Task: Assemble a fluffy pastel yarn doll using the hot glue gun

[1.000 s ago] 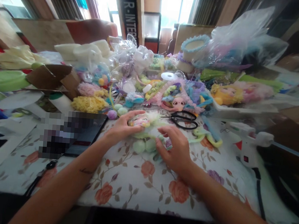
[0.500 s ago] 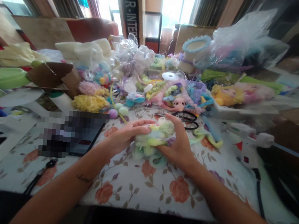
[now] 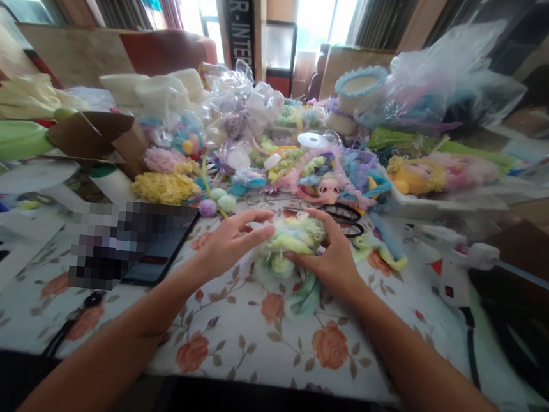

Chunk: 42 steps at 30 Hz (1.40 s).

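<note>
A fluffy pastel yellow-green yarn bundle (image 3: pixel 295 237), with pale blue strands and a loose fringe on top, is held just over the flowered tablecloth. My right hand (image 3: pixel 335 256) grips its right side, thumb in front and fingers behind. My left hand (image 3: pixel 235 241) is open at the bundle's left, thumb and fingers apart; whether a fingertip touches it I cannot tell. A mint-green strip (image 3: pixel 305 298) hangs from the bundle onto the cloth. Behind my right hand lie black-handled scissors (image 3: pixel 350 222), partly covered by my fingers.
A tablet (image 3: pixel 155 253) lies to the left, partly blurred out. On the right is a white glue gun (image 3: pixel 462 261) with its cord. Pastel trims, a doll face (image 3: pixel 330 190), yellow yarn (image 3: pixel 165 188), pompoms (image 3: pixel 222 201) and plastic bags crowd the back.
My left hand has let go of the bundle and drawn slightly left, its fingers spreading. The bundle has turned in my right hand, and the mint strip now hangs lower.
</note>
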Available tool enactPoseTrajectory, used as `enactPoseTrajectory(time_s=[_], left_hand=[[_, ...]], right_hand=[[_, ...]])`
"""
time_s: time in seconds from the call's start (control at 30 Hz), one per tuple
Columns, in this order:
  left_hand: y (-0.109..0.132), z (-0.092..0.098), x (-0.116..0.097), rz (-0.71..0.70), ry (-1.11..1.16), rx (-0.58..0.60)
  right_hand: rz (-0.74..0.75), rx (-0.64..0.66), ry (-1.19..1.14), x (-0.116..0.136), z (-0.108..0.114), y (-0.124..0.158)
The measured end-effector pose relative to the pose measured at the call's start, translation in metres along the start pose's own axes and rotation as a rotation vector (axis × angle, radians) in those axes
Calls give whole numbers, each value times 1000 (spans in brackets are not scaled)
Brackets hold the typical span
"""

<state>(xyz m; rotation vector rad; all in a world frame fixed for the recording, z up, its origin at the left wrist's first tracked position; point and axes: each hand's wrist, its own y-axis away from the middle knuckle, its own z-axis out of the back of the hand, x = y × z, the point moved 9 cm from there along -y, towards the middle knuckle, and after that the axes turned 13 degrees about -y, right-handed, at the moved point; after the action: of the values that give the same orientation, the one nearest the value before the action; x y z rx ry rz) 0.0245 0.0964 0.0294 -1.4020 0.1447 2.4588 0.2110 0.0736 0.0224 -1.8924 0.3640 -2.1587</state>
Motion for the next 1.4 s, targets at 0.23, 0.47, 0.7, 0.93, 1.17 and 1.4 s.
enactPoseTrajectory(time_s=[0.23,0.47,0.7,0.93,1.17,1.4], left_hand=[[10,-2,-27,-242,-283,-43],[4,-13,-19,-231,-346,-44],[1,-11,-16,-244,-407,-64],[2,-19,-13,-247,-244,41],[3,-16,-7,-113,-308,-30],[4,4,-11,-121,-427,-268]], right_hand=[[37,-11,-15,-2,1,-2],[62,-7,6,-1,0,-1],[270,14,204,22,-5,5],[351,89,233,33,-5,8],[373,-2,254,30,6,2],[423,-115,470,34,6,8]])
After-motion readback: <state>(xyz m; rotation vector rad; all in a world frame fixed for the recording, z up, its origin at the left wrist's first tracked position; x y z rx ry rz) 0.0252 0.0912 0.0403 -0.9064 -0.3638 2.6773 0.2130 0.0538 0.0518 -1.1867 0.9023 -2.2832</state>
